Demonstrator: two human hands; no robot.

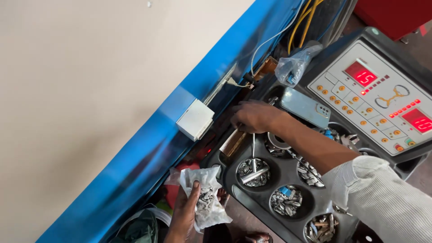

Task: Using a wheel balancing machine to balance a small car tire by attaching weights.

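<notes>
My left hand grips a crumpled clear plastic bag with several small grey metal pieces in it, held beside the near left corner of a black tray. My right hand reaches across the tray's far left end, fingers curled at its back edge above a brown wooden block. Whether it holds anything is hidden. A thin metal tool stands in a round cup of metal pieces just below that hand. Other round cups also hold metal pieces.
A machine control panel with red lit displays and orange buttons lies at the right. A white box is fixed on the blue wall band. A clear plastic bag and cables lie behind. A grey flat device rests on the tray.
</notes>
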